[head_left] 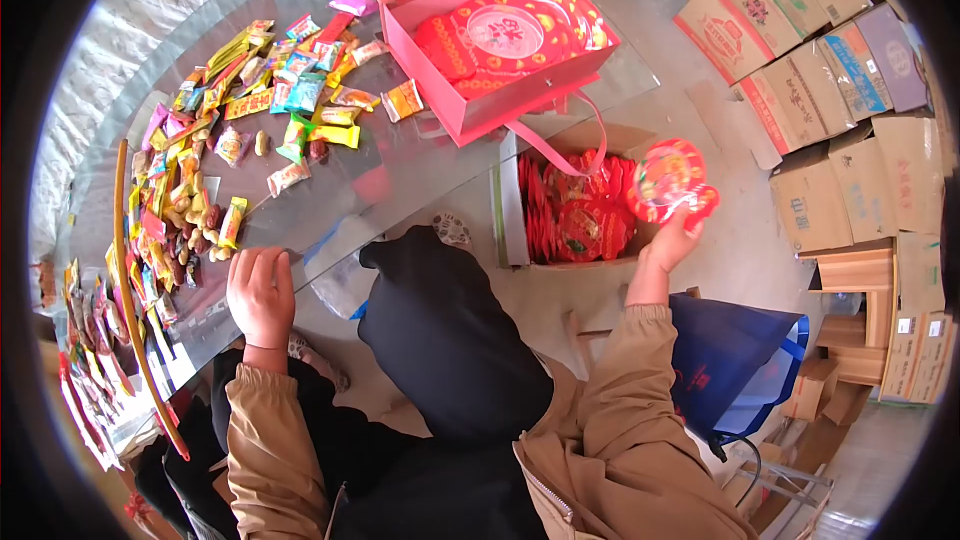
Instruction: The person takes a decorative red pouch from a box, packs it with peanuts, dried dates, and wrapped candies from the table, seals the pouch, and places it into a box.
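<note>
My right hand [676, 238] is closed on the lower edge of a red, round packet [668, 180] with gold patterning. It is held above the right side of an open cardboard box [510, 210]. Inside that box, similar red packets [585, 225] are packed closely together. My left hand [262, 292] rests at the near edge of the glass table [400, 195], its fingers curled and nothing visible in them. Beside it lie a yellow-wrapped candy [232, 222] and some peanuts [190, 210]. A red gift box [500, 95] with its lid up stands on the table, with red patterned packets [510, 35] inside.
Many wrapped sweets [300, 90] are scattered over the table's left part. A pink ribbon [560, 155] hangs from the gift box. Cardboard cartons [820, 80] are stacked at the right. A blue bag [735, 360] stands by my right arm.
</note>
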Available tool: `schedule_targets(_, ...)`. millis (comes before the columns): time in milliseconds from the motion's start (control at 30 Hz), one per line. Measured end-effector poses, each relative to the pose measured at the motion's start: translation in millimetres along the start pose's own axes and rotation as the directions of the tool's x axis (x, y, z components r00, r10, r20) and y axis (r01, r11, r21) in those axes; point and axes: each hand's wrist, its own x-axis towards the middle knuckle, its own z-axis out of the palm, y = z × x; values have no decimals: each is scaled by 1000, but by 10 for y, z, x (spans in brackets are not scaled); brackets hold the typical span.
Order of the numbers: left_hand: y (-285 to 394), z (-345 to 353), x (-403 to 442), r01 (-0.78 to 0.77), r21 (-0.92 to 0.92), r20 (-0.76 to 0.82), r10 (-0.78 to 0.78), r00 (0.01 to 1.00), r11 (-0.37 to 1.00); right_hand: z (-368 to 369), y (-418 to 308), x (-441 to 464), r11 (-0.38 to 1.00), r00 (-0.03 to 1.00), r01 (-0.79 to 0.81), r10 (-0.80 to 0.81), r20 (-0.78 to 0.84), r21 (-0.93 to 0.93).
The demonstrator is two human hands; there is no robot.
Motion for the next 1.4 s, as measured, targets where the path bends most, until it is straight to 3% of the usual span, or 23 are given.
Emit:
schedule_targets(133,23,20,5,6,19,-1,-6,1000,1000,-377,778,-175,940,972,68,13,234,-335)
schedule_targets(233,17,28,-6,18,25,17,-18,1000,1000,-392,903,-252,732,918,243,38,394,-637)
schedule_targets(333,33,24,16,10,32,18,-10,1000,999,-263,1036,-106,719,856,339,31,515,-607)
schedule_targets(367,39,29,11,9,38,19,-10,1000,999,-205,1162,55,681,826,293,174,537,-671)
schedule_targets(467,34,32,10,13,36,25,-14,1000,999,-325,1491,265,445,713,402,397,579,-800)
schedule_targets(500,33,34,9,13,41,26,-14,1000,999,-364,1548,296,281,664,504,479,574,-817)
schedule_targets(600,34,42,13,17,47,30,-19,999,999,-414,1690,343,-123,665,560,657,356,-819)
schedule_targets(667,33,44,14,29,45,36,-31,999,999,-254,1480,237,-90,719,500,597,356,-861)
schedule_targets(733,34,45,17,30,47,38,-32,999,998,-134,1306,163,-46,721,601,462,517,-798)
schedule_targets(800,33,46,18,32,48,40,-34,999,998,-75,1225,119,-48,569,817,229,790,-575)
schedule_targets(900,25,48,22,37,48,43,-39,998,998,45,1169,64,-44,214,975,459,862,-219)
schedule_targets(1000,37,49,21,46,51,42,-48,998,998,-28,1472,-30,-232,215,972,800,560,-43)
schedule_targets(1100,48,34,38,50,50,31,-51,998,998,-48,1438,-32,-162,227,972,838,496,-171)
schedule_targets(1200,48,24,37,58,31,25,-59,998,998,-76,1479,32,-143,315,903,861,399,-406)
schedule_targets(1233,43,19,46,60,19,22,-60,998,998,-13,1309,-4,-130,302,898,878,372,-420)
schedule_targets(1300,48,0,62,48,17,14,-48,999,999,-15,1420,47,-152,243,955,895,374,-255)
schedule_targets(1333,34,-19,57,57,28,23,-58,998,998,-3,1468,3,-234,344,927,839,422,-291)
schedule_targets(1400,11,-25,50,56,11,-18,-56,998,998,140,1329,-82,-227,342,932,807,482,-281)
